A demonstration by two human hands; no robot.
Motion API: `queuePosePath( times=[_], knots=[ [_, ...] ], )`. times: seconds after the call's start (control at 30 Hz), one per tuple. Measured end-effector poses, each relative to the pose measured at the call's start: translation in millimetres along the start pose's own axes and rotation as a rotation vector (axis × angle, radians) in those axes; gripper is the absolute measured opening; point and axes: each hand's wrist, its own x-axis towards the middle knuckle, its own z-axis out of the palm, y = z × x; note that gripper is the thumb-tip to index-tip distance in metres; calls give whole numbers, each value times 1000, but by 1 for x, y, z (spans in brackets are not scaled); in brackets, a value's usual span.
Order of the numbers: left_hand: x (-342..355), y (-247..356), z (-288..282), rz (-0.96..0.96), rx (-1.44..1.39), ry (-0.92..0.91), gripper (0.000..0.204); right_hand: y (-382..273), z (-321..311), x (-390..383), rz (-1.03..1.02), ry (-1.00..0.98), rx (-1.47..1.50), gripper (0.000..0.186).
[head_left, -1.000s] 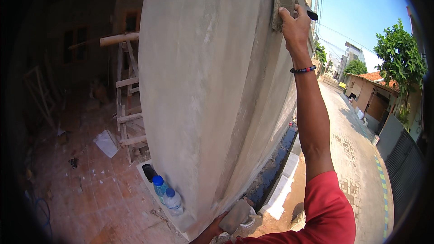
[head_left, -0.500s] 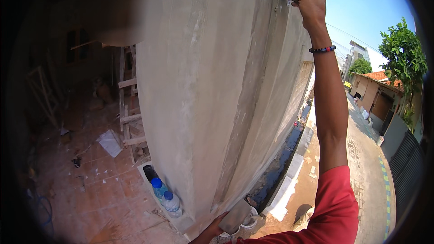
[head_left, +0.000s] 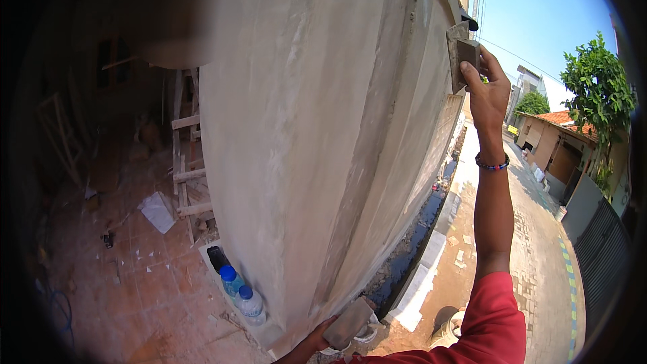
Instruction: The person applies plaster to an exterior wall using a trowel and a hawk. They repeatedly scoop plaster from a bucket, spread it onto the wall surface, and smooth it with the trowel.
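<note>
My right hand [head_left: 488, 87] is raised at the upper right and closed round a small plastering float [head_left: 468, 56]. It has a brown block and a flat grey plate, held at the outer edge of the grey plastered wall [head_left: 323, 108]. Low in the middle, my left hand [head_left: 319, 337] grips a flat grey rectangular board [head_left: 349, 323] by its left edge, near the wall's foot; part of that hand is hidden. Vertical bands of darker, damp-looking plaster run down the wall.
Two water bottles [head_left: 249, 303] with blue caps and a black object [head_left: 217, 257] stand on a ledge at the wall's left. A wooden ladder-like frame [head_left: 189, 175] leans behind. A water-filled ditch [head_left: 404, 263] runs along the wall; buckets [head_left: 450, 327] stand beside it.
My right hand has come down and slightly right with the float, from the top of the wall strip to its outer edge. My left hand still holds the grey board low down.
</note>
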Motion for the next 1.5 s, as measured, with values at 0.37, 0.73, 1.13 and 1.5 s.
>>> queuePosePath(
  times=[0.37, 0.73, 1.13, 1.5],
  knots=[
    [-32, 16, 58, -62, -74, 56, 41, -126, 10, 88, -680, -394, -871, 15],
    [20, -23, 5, -181, -205, -205, 41, -74, 9, 135, -886, -519, -963, 34],
    [-1, -25, -3, -104, -121, -72, 38, -84, -16, -8, -377, -640, -492, 34],
    [-8, -25, -8, 18, -99, -114, 42, -15, 59, 101, -107, -165, 196, 38]
  ],
)
